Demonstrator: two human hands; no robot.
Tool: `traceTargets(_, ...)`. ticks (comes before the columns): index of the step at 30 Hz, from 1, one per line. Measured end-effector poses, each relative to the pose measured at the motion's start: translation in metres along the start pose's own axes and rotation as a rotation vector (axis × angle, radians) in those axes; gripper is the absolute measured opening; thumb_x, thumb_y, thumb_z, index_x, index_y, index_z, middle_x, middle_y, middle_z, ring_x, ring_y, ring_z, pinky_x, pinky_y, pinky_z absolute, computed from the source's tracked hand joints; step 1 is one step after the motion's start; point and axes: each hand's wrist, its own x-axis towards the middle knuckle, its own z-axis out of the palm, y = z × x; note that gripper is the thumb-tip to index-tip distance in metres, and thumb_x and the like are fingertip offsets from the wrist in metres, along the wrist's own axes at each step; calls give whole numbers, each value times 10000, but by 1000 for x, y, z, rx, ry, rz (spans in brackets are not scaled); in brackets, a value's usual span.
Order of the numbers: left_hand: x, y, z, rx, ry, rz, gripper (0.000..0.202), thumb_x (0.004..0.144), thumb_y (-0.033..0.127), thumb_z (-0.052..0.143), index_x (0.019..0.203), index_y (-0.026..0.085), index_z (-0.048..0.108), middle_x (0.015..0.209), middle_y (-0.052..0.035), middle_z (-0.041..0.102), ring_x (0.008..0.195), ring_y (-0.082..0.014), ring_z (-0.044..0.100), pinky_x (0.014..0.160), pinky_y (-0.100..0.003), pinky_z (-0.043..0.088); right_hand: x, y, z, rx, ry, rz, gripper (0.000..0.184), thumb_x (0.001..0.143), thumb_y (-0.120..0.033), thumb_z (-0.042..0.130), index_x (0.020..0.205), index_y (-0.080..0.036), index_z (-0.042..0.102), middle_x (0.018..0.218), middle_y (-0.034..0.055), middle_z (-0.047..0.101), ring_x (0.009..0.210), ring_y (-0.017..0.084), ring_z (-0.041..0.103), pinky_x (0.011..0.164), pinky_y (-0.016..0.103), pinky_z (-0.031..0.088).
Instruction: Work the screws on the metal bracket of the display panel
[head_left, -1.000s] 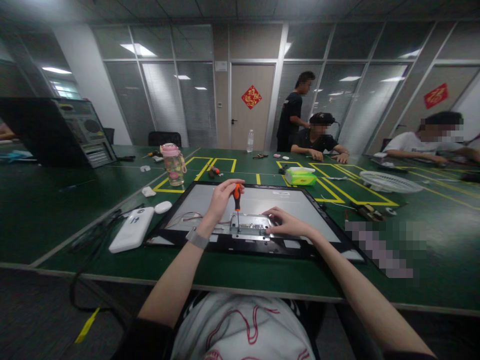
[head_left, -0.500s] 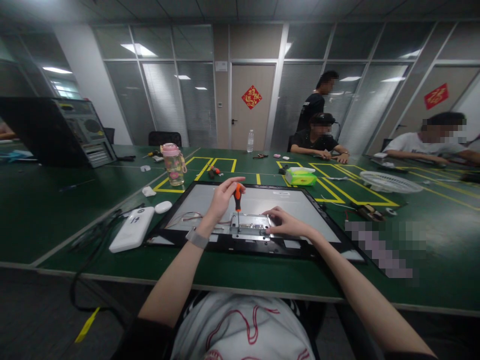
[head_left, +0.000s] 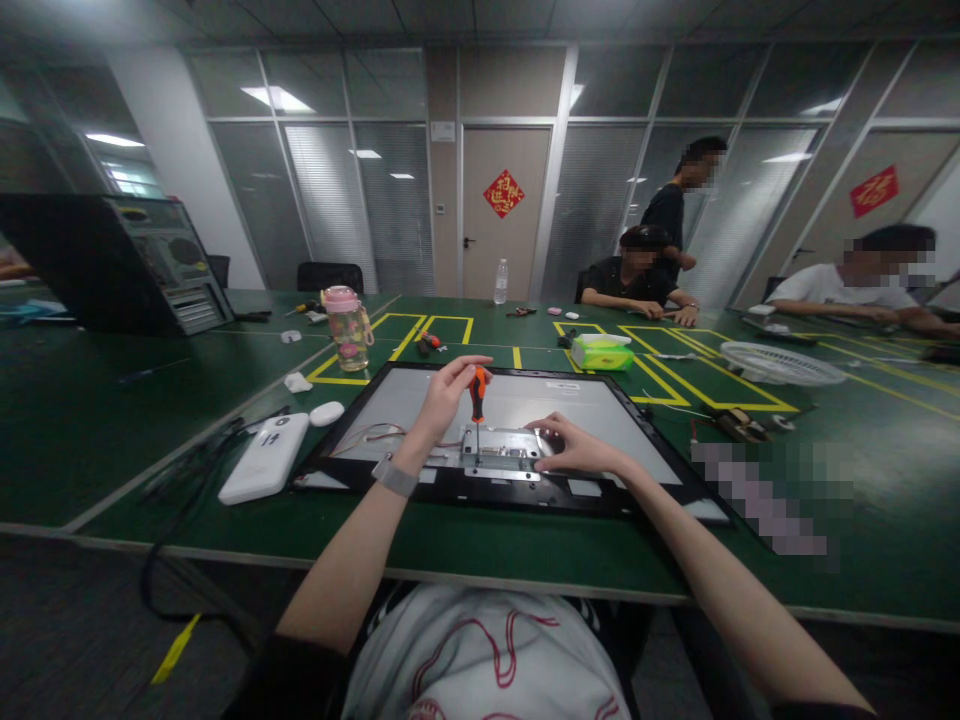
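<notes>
My left hand (head_left: 448, 397) is closed around the top of an orange and black screwdriver (head_left: 478, 396), which stands nearly upright. Its shaft runs down to the left part of a metal bracket with a circuit board (head_left: 498, 450); the exact tip contact is too small to make out. At the bracket's right end my right hand (head_left: 564, 445) rests with thumb and fingers spread around its edge. Beneath both hands lies a flat display panel (head_left: 592, 405) with a black frame, back side up. Thin cables (head_left: 386, 434) run across the panel to the bracket's left side.
Left of the panel lie a white power bank (head_left: 264, 460), a white oval case (head_left: 327, 413) and black cables (head_left: 195, 470). Beyond stand a pink-lidded bottle (head_left: 349, 335), a green tissue pack (head_left: 602, 352) and a computer case (head_left: 112, 262). A white fan grille (head_left: 781, 364) lies right. Several people are across the table.
The screwdriver handle has shifted very slightly to the right in my left hand. My right hand stays at the bracket. In the background the standing person has moved to the right.
</notes>
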Motion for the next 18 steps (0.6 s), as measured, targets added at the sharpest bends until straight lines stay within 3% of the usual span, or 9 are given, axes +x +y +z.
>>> traceTargets(4,-1,2,1,100,27,43,264,807,387,623,882,151,715,795,-41,655,748,-143,571,703,-246,429,2,2,1,0,2,-10,714,662,-527,725,1282,-231,529,967,39,474,870,197,509,800,323,447)
traceTargets(7,-1,1,0,147,25,51,252,799,377,640,906,162,717,778,-29,649,729,-135,564,695,-240,425,4,3,2,26,-16,-19,724,664,-508,732,1278,-189,520,842,3,475,774,167,484,706,285,413)
traceTargets(11,0,-2,0,32,-5,5,303,851,397,562,957,153,706,840,-54,673,798,-155,596,755,-260,437,6,4,2,62,-44,-13,729,674,-498,730,1278,-157,505,715,-41,430,665,129,435,592,246,343)
traceTargets(18,0,-1,0,140,31,46,248,812,361,625,924,159,713,860,-44,670,773,-141,569,740,-251,427,6,3,1,65,-66,-1,738,678,-491,730,1288,-151,491,639,-64,406,611,117,423,541,236,302)
